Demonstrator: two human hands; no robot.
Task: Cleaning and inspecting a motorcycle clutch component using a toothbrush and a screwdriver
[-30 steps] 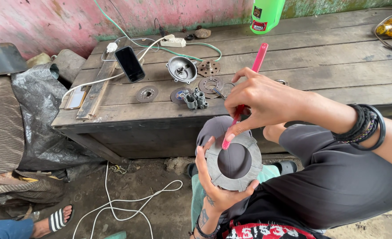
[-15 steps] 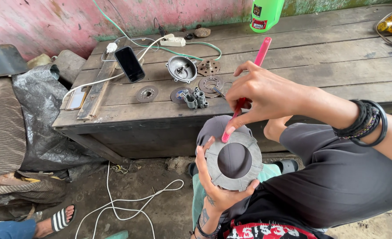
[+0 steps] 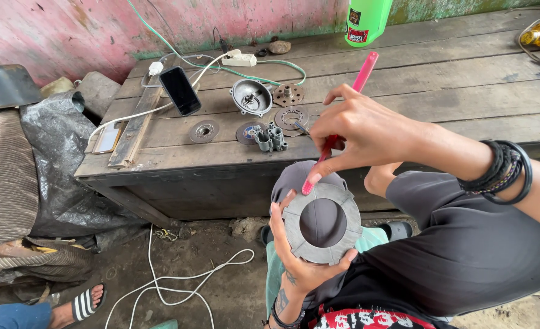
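Pink, stained wall at the far side, with a worn wooden bench [image 3: 404,91] below it, strewn with small metal parts [image 3: 270,139], a black phone [image 3: 180,90], a white power strip [image 3: 239,59] and a green bottle [image 3: 367,19]; nearer, over dark trousers, held flat and face up in the left hand [image 3: 300,262], a grey ring [image 3: 322,223] with a wide round hole and notched rim; fingers curled up around its near and left edges, grasping it from beneath; just above and to the right, the right hand [image 3: 367,131] pinched closed on a pink brush [image 3: 337,135]; long axis slanting from far right down to near left, lower tip touching the ring's far-left rim; ring thus directly under and slightly near-left of the right-hand grip, with the right hand closer to the brush's working end; sandalled foot [image 3: 78,304] of another person at the near left, on dirt floor beside a loose white cable [image 3: 184,277].
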